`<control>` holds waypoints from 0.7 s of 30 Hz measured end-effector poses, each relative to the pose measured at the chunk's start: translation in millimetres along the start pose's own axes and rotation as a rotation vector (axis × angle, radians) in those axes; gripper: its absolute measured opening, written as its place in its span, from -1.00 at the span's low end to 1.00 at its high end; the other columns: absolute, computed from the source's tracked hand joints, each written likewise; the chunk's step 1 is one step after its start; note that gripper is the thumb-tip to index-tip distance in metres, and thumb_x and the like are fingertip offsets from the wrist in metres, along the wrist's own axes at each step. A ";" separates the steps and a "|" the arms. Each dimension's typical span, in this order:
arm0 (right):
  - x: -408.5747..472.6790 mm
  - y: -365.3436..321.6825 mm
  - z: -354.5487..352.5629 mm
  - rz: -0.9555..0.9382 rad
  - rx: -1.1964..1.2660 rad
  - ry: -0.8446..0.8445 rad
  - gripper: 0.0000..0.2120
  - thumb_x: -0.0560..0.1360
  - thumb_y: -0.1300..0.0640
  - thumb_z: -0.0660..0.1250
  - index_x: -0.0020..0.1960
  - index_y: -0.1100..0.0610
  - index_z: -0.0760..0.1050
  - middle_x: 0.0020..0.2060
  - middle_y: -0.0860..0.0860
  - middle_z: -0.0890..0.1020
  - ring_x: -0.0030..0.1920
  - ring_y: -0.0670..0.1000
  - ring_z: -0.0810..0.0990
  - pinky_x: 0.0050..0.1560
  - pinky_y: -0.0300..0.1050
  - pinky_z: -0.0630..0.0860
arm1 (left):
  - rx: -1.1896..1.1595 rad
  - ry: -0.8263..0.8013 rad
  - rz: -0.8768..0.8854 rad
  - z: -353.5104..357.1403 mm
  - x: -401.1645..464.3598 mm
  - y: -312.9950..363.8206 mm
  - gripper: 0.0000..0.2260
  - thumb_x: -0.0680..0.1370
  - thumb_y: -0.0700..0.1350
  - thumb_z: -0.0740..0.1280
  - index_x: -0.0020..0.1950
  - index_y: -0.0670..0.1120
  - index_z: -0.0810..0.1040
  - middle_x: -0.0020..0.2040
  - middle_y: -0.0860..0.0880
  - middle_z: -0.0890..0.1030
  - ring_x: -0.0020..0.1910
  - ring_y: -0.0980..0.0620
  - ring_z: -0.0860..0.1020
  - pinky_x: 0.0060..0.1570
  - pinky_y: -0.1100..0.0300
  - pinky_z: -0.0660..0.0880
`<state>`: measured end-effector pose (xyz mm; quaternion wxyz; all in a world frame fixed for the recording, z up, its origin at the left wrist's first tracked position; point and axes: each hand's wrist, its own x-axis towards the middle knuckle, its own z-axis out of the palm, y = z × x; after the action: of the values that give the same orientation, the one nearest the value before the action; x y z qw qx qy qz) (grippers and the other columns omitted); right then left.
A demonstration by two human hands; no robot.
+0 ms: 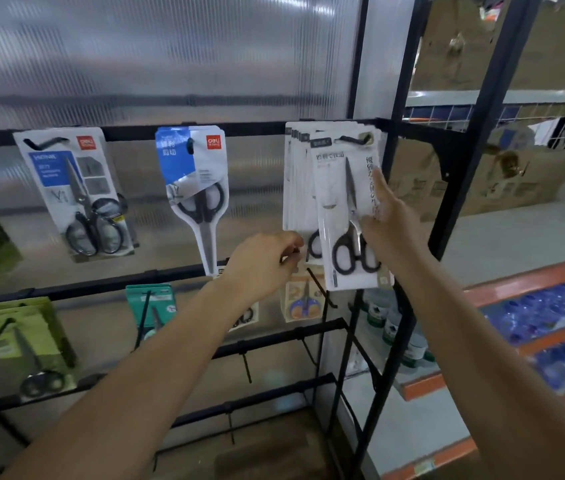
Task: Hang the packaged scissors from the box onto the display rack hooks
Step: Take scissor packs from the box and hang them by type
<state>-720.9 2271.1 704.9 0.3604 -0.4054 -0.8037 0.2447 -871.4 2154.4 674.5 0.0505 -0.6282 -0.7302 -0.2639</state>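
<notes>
Your right hand [390, 216] lies flat, fingers straight and released, against the front pack [350, 216] of white carded scissors, which hangs at a slight tilt on the top-right hook [355, 139] of the rack [409, 98]. Your left hand [263, 261] has its fingers curled at the lower left edge of the stack [295, 181] behind; it seems to pinch those cards, though blur hides the contact.

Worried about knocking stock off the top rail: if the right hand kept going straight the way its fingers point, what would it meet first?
The right hand already lies flat on the front white scissors pack; going on up, it would probably meet that pack's hook, though depth is unclear.
</notes>
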 end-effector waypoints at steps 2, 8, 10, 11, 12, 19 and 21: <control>-5.4 7.7 10.3 -0.022 -0.100 -0.012 -0.36 0.54 0.19 0.16 0.52 -0.11 -0.02 0.18 0.12 0.48 -0.14 0.02 0.51 -0.25 -0.16 0.38 | -0.001 -0.010 -0.039 6.5 -1.5 -7.0 -0.78 0.57 -0.14 0.25 0.20 -0.10 0.53 0.09 -0.06 0.61 0.04 -0.05 0.56 0.04 0.06 0.50; -54.4 20.4 55.7 -0.184 -0.167 -0.008 -0.60 0.52 0.28 0.20 0.36 0.19 0.39 0.33 0.14 0.39 0.32 0.13 0.36 0.29 -0.09 0.29 | 0.025 -0.105 -0.131 38.7 -49.4 -37.6 -0.76 0.56 -0.16 0.25 0.21 -0.12 0.54 0.09 -0.10 0.60 0.03 -0.07 0.55 -0.13 0.25 0.36; -77.5 21.7 79.8 -0.223 -0.192 -0.098 -0.64 0.50 0.30 0.21 0.30 0.23 0.45 0.27 0.18 0.45 0.25 0.18 0.42 0.23 -0.03 0.36 | 0.011 -0.189 -0.144 51.2 -78.4 -51.3 -0.76 0.56 -0.18 0.25 0.20 -0.16 0.54 0.10 -0.15 0.60 0.05 -0.13 0.55 -0.01 0.13 0.47; -91.1 22.4 92.9 -0.225 -0.194 -0.155 -0.65 0.51 0.30 0.21 0.28 0.23 0.46 0.23 0.19 0.48 0.21 0.19 0.44 0.20 0.00 0.39 | 0.012 -0.221 -0.153 57.0 -94.9 -58.9 -0.76 0.56 -0.16 0.25 0.20 -0.15 0.55 0.10 -0.16 0.60 0.06 -0.14 0.55 0.00 0.09 0.49; -105.7 24.0 106.7 -0.216 -0.195 -0.221 -0.66 0.52 0.29 0.19 0.28 0.22 0.46 0.20 0.19 0.49 0.18 0.19 0.46 0.16 0.02 0.41 | 0.012 -0.245 -0.168 63.1 -111.9 -67.7 -0.76 0.57 -0.14 0.26 0.21 -0.13 0.54 0.11 -0.15 0.60 0.07 -0.14 0.55 0.01 0.09 0.49; -224.0 63.3 203.5 0.008 -0.177 -0.621 -0.68 0.57 0.24 0.18 0.30 0.19 0.45 0.16 0.17 0.54 0.04 0.10 0.53 -0.03 -0.20 0.39 | -0.035 -0.490 -0.362 102.5 -259.5 -148.9 -0.76 0.56 -0.13 0.27 0.22 -0.09 0.54 0.15 -0.11 0.59 0.11 -0.12 0.54 0.01 0.16 0.43; -257.6 78.1 235.7 0.119 -0.164 -0.750 -0.68 0.57 0.25 0.18 0.31 0.21 0.44 0.14 0.20 0.54 0.07 0.19 0.55 0.03 -0.04 0.48 | -0.055 -0.558 -0.451 118.1 -306.5 -173.9 -0.77 0.57 -0.13 0.27 0.21 -0.09 0.54 0.13 -0.11 0.60 0.08 -0.10 0.54 -0.03 0.19 0.40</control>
<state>-761.1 2077.1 407.0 -0.0071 -0.3611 -0.8717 0.3312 -942.1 1921.9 393.3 -0.2272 -0.5003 -0.8287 -0.1065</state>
